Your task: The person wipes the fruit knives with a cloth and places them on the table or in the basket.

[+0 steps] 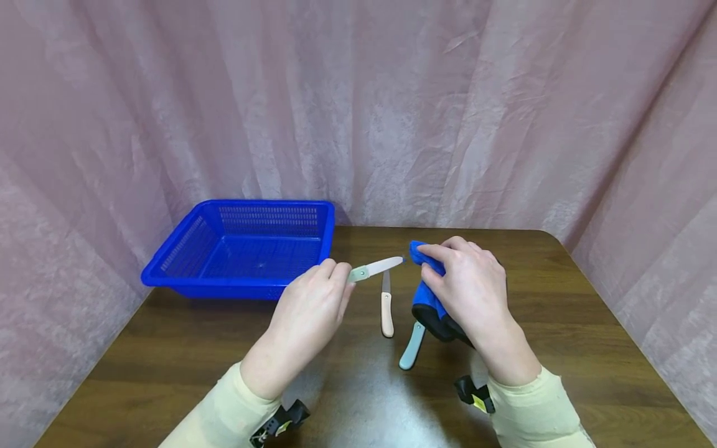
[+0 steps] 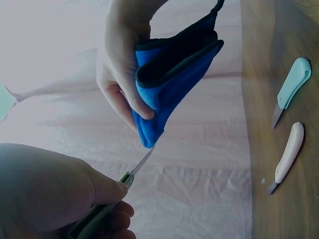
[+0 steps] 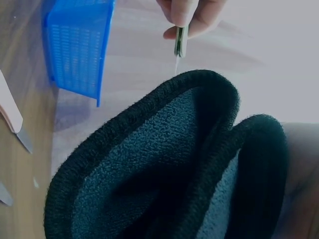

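Jutting from the left hand [image 1: 313, 302], which grips its handle, the pale-green knife [image 1: 378, 266] is held above the tabletop [image 1: 560, 330]. It looks light and stiff, with a smooth, perhaps slippery handle, best grasped there, clear of the blade. Its long axis slants rightward and slightly away from the person, tip towards the blue cloth [image 1: 427, 296]; contact is unclear. The right hand [image 1: 470, 283] pinches that cloth, probably soft and limp. Nearby lie a cream-handled knife [image 1: 387, 314] and a turquoise-handled knife [image 1: 412, 348].

Basket [image 1: 224, 288] stands left of knives [image 1: 387, 314], perhaps touching curtain [image 1: 392, 124]
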`<state>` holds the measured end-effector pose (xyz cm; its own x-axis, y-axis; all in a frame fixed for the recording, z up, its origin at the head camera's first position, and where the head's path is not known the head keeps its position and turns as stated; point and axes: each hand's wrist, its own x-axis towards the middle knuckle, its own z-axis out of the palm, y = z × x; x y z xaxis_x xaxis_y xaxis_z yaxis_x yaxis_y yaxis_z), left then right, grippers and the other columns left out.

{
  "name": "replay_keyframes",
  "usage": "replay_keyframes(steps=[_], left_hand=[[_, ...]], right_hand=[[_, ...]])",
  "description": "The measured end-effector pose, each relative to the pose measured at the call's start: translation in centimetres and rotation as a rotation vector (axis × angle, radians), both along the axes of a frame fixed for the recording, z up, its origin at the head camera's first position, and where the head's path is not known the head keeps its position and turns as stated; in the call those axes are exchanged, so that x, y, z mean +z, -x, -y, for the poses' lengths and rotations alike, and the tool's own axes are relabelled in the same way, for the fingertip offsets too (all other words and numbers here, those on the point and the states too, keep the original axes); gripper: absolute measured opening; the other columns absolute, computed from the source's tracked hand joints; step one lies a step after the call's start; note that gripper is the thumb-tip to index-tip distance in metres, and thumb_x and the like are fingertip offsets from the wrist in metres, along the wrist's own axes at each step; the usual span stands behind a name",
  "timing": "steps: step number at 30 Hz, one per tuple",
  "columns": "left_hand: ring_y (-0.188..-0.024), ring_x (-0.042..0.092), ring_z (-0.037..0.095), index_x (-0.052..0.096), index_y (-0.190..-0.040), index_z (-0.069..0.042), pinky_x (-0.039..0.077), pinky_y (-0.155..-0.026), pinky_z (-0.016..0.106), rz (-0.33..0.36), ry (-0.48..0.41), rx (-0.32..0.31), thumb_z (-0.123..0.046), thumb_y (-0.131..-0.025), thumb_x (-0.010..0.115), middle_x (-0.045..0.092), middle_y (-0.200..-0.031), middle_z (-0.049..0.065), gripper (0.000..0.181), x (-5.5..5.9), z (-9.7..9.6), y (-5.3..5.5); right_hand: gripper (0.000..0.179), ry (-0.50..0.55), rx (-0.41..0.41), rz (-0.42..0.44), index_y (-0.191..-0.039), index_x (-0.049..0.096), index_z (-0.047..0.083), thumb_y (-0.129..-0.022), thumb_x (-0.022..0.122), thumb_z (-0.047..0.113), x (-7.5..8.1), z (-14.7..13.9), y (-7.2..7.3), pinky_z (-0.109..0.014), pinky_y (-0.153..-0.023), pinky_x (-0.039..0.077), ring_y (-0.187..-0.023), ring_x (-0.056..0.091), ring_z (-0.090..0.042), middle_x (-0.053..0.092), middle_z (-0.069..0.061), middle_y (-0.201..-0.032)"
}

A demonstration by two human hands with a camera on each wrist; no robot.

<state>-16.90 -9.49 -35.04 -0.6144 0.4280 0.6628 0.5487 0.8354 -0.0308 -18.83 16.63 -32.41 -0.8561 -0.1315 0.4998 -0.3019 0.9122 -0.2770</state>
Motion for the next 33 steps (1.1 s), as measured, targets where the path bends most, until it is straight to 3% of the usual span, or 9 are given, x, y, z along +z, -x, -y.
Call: replay_keyframes(steps=[11,20,27,33], left_hand=[[-0.065,0.057,0.031,0.058,-0.103,-0.001,0.047,-0.057,0.043,-0.021,0.02,0.03,-0.01,-0.1,0.079,0.057,-0.077,0.008,0.023,0.9,0.5,0.2],[-0.081,0.056,0.037,0.067,-0.102,-0.002,0.045,-0.064,0.047,-0.002,-0.029,0.063,-0.012,-0.094,0.083,0.058,-0.098,0.014,0.02,1.2,1.4,0.8],[-0.077,0.055,0.036,0.069,-0.095,-0.004,0.041,-0.064,0.047,-0.035,-0.021,0.081,-0.012,-0.092,0.085,0.059,-0.094,0.013,0.018,1.1,2.4,1.5],[-0.075,0.056,0.037,0.067,-0.091,-0.003,0.046,-0.063,0.048,0.004,-0.025,0.063,-0.012,-0.092,0.085,0.058,-0.087,0.012,0.02,1.0,3.2,1.7]], right_hand=[[0.036,0.022,0.023,-0.015,-0.127,0.085,0.026,-0.096,0.069,0.017,0.7,0.2,-0.3,-0.056,-0.085,0.054,-0.1,0.071,-0.033,0.077,-0.006,-0.112],[0.035,0.034,0.057,-0.022,-0.126,0.086,0.026,-0.096,0.071,0.016,0.4,0.4,-0.9,-0.053,-0.087,0.054,-0.099,0.071,-0.031,0.077,-0.005,-0.11],[0.034,0.014,0.074,-0.008,-0.125,0.086,0.026,-0.095,0.073,0.016,-0.2,1.0,-0.9,-0.051,-0.087,0.055,-0.099,0.071,-0.029,0.077,-0.004,-0.109],[0.032,-0.009,0.106,0.016,-0.125,0.086,0.027,-0.096,0.076,0.019,-0.2,1.8,-0.6,-0.051,-0.089,0.055,-0.101,0.071,-0.027,0.077,-0.002,-0.11]])
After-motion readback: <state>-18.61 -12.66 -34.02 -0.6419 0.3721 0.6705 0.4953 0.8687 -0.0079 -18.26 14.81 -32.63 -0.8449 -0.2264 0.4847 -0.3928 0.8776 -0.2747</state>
